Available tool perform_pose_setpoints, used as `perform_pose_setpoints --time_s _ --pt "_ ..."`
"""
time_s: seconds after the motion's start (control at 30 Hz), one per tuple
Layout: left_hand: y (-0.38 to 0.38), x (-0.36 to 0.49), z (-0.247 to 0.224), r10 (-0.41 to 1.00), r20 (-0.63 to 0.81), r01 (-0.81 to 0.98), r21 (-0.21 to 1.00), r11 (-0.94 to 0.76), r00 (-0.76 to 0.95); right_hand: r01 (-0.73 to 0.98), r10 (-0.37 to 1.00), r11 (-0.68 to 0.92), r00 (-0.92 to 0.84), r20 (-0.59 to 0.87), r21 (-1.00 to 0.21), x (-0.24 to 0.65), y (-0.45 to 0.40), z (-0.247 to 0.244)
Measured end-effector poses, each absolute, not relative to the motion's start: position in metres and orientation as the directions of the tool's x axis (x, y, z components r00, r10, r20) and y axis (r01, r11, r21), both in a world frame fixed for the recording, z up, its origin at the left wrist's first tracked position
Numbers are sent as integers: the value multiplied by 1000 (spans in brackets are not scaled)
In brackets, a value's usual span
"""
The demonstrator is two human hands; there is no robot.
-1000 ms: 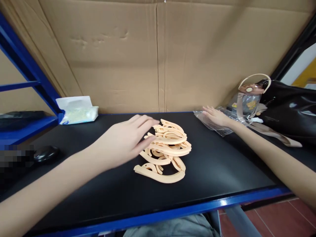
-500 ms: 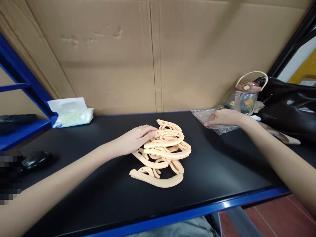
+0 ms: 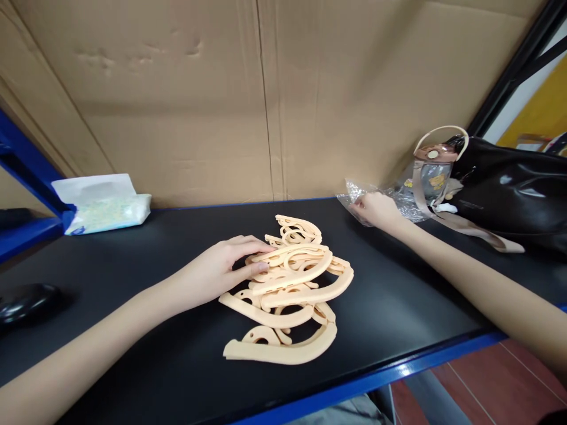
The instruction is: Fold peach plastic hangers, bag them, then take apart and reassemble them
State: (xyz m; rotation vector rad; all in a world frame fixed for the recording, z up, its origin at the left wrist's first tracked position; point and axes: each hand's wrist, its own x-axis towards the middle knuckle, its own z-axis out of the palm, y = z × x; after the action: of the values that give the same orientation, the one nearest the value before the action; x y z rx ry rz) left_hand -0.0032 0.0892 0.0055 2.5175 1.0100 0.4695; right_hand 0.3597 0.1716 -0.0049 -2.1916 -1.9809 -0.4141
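Observation:
A pile of peach-coloured folding clothes hangers [image 3: 301,351] lies in the middle of the black table, several of them overlapping. My left hand [image 3: 221,265] comes in from the left, its thumb and fingers closed on the end of an upper hanger [image 3: 296,274] in the pile. Farther back on the right, my right hand [image 3: 376,209] has its fingers closed on a clear, crinkled plastic bag [image 3: 354,192]. Part of the bag is hidden behind this hand and wrist.
At the right stand a clear bottle [image 3: 432,174] with a strap and a black bag [image 3: 509,183]. A tissue pack [image 3: 108,206] sits at the back left, near a black mouse [image 3: 29,302]. A cardboard wall [image 3: 199,106] rises behind the black table [image 3: 146,366].
My right hand has moved left along the plastic bag and closed its fingers on it. My left hand now grips the upper hanger, which has tilted; the view has shifted slightly.

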Motion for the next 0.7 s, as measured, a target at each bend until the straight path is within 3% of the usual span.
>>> perform_pose_setpoints --time_s 0.23,0.33,0.4,0.7 --pt "88 -3 6 708 182 573 467 -673 683 981 915 164 -112 388 -105 323 153 5" --pt "89 -2 4 702 191 557 482 -676 686 865 920 363 -276 277 -346 289 151 8" --pt "88 -3 3 697 204 544 492 -680 688 805 925 380 -324 198 -455 269 157 6" --pt "87 -4 -6 724 200 580 476 -661 661 733 955 288 -272 123 -617 257 172 3"
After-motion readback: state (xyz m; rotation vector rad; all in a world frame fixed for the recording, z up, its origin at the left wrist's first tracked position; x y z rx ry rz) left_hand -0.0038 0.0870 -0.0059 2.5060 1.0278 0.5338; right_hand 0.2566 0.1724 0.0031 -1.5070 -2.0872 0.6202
